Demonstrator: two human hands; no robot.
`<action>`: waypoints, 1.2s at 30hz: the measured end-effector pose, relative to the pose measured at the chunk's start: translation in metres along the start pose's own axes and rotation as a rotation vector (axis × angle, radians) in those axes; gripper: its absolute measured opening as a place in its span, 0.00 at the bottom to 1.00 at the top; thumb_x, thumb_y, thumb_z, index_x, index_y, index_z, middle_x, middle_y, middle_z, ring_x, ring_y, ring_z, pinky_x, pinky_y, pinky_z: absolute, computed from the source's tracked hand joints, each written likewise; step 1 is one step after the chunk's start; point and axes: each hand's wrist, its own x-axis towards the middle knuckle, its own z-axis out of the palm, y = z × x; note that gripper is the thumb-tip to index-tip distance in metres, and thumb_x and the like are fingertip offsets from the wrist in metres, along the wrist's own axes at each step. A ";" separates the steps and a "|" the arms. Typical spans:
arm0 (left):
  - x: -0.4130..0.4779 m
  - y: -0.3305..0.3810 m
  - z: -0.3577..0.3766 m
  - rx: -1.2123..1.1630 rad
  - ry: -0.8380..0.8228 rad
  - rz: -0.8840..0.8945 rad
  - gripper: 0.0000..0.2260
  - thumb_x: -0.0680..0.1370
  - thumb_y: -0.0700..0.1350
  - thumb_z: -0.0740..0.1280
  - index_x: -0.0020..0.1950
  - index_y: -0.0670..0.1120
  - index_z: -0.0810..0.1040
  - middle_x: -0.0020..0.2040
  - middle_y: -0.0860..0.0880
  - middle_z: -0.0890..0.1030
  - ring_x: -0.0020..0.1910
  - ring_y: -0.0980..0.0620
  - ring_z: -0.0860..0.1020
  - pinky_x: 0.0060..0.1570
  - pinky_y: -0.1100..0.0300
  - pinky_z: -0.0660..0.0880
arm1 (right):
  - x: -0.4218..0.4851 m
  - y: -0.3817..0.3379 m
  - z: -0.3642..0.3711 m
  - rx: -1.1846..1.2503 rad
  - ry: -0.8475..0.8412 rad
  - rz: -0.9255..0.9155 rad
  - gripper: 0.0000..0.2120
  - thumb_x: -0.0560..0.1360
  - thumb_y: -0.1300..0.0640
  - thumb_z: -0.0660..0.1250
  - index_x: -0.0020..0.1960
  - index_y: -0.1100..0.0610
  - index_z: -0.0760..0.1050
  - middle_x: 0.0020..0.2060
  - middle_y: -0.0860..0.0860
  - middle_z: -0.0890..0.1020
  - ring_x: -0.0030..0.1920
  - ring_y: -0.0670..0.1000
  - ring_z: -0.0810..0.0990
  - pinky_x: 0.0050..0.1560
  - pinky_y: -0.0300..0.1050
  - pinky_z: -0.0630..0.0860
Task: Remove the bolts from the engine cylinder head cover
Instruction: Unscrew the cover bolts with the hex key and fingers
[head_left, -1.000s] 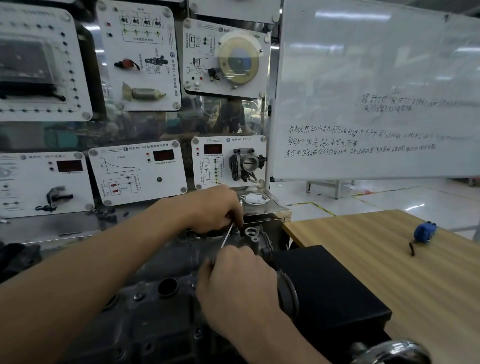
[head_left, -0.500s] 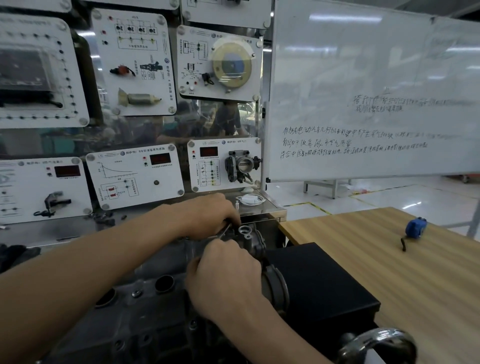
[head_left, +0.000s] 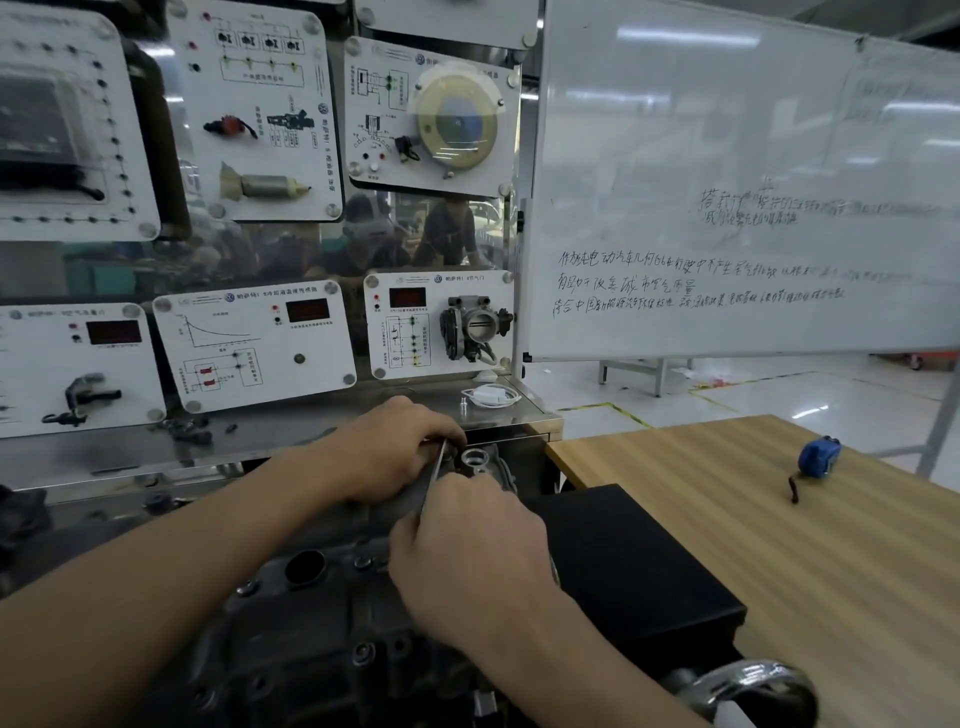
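The dark grey cylinder head cover (head_left: 311, 623) fills the lower middle of the head view, with several bolt heads and a round hole showing on it. A thin metal tool (head_left: 435, 467) slants between my hands near the cover's far end. My left hand (head_left: 395, 447) curls round the tool's upper end, beside a round metal port (head_left: 474, 460). My right hand (head_left: 467, 561) grips the tool's lower part, its fingers curled and hiding the tip. The bolt under the tool is hidden by my hands.
A black box (head_left: 623, 561) sits right of the cover on a wooden table (head_left: 779, 545) that carries a blue tape measure (head_left: 818, 457). A chrome ring (head_left: 748, 686) is at the bottom right. Training panels (head_left: 260, 353) and a whiteboard (head_left: 727, 208) stand behind.
The tool now lies lower and my two hands have drawn closer together over the cover's far end. The camera has shifted slightly.
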 end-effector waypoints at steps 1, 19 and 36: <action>-0.001 0.002 0.002 0.011 0.007 -0.001 0.14 0.81 0.40 0.63 0.64 0.50 0.80 0.58 0.49 0.84 0.57 0.51 0.79 0.59 0.53 0.74 | 0.000 0.001 -0.001 0.000 0.005 0.002 0.11 0.77 0.47 0.59 0.43 0.53 0.67 0.45 0.52 0.77 0.46 0.56 0.79 0.41 0.47 0.71; -0.011 0.003 0.019 -0.027 0.086 -0.057 0.14 0.81 0.45 0.58 0.64 0.56 0.77 0.54 0.52 0.84 0.49 0.53 0.79 0.47 0.57 0.77 | 0.005 0.013 0.007 -0.112 -0.007 -0.009 0.18 0.80 0.47 0.56 0.34 0.52 0.64 0.34 0.49 0.72 0.35 0.53 0.74 0.32 0.45 0.65; 0.010 0.008 0.017 -0.379 0.106 -0.331 0.20 0.83 0.51 0.59 0.36 0.52 0.83 0.23 0.62 0.76 0.25 0.67 0.73 0.31 0.64 0.64 | 0.011 0.017 0.003 -0.059 -0.019 0.006 0.16 0.81 0.46 0.56 0.39 0.54 0.67 0.36 0.50 0.72 0.38 0.53 0.76 0.37 0.46 0.70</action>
